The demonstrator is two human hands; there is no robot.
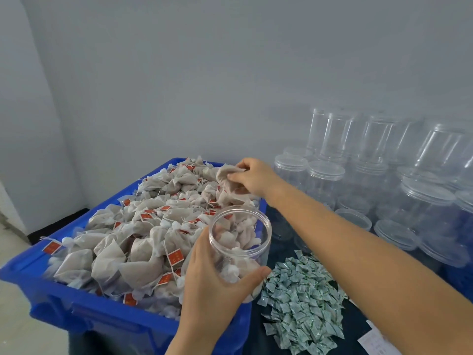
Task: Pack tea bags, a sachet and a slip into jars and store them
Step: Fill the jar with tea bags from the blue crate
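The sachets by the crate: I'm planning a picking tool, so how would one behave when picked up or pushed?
Each sachet looks small, flat and thin, so probably very light. The glossy wrappers suggest they slide easily when pushed. Heaped loosely on the dark cloth, neighbours would likely shift or lift along.

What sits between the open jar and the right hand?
Head view: heaped grey mesh tea bags in the blue plastic crate fill the stretch between the clear plastic jar and right hand.
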